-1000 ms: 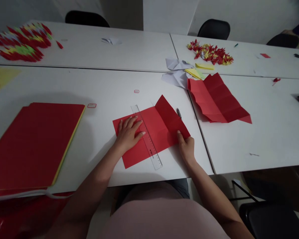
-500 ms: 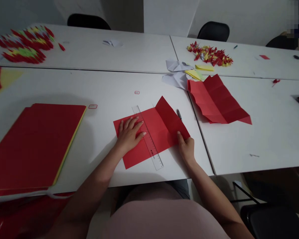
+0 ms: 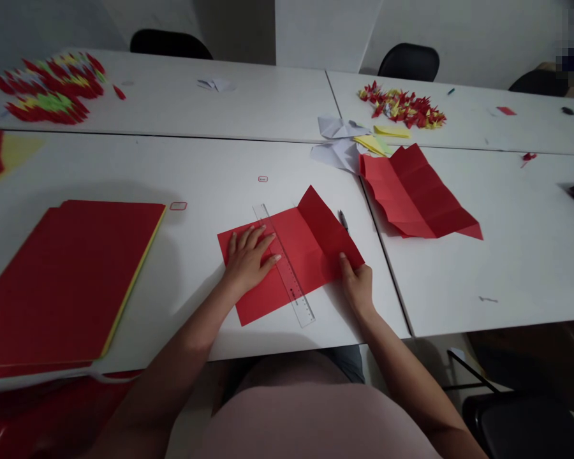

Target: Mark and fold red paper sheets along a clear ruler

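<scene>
Red paper sheet (image 3: pixel 309 252) lies at the centre of the frame, on the white surface (image 3: pixel 210 169), its right-hand panel lifted along a crease. The left hand (image 3: pixel 249 261) rests flat on its left part, fingers spread apart, with the fingertips reaching onto a clear ruler (image 3: pixel 293 284). That ruler slants across the sheet, both ends sticking out past its edges. The right hand's grip (image 3: pixel 358 285) is clamped on the lower right corner of the lifted panel — thumb on top, the other fingers mostly hidden.

At the lower left sits a stack of large red sheets (image 3: pixel 71 280), with a yellow edge showing along its right side; a black chair (image 3: pixel 526 421) fills the lower right corner. Just beyond the lifted panel lies a dark pen (image 3: pixel 343 220), and right of centre a second red sheet (image 3: pixel 418 191), creased into many panels, stands partly raised. Farther up are folded white papers (image 3: pixel 339 126) and a yellow folded paper (image 3: pixel 392 131). Two piles of small folded pieces — one at upper left (image 3: pixel 50 89), one at upper right (image 3: pixel 402 107) — lie on the far tables.
</scene>
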A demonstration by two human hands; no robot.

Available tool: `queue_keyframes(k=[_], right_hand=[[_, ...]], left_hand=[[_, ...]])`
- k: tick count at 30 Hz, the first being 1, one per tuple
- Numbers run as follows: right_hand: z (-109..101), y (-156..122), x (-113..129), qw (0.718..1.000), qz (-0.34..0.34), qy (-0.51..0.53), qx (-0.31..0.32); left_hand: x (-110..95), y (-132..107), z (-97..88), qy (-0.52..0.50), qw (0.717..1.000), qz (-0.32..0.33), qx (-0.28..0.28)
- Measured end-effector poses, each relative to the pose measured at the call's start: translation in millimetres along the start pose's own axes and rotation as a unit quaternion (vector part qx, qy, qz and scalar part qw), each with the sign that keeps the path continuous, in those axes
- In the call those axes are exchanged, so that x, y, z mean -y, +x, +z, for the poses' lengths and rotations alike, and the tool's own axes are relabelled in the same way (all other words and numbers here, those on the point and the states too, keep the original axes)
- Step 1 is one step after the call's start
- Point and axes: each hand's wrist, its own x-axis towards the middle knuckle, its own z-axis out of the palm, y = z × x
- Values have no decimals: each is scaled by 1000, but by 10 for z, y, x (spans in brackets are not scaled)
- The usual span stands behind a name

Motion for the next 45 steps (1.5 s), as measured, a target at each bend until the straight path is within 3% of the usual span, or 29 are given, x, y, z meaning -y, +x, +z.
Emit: queue_keyframes(k=[45], right_hand=[[-7, -2, -34, 1000, 0, -2, 2]], left_hand=[[-6, -7, 6, -2, 1000, 4, 1]])
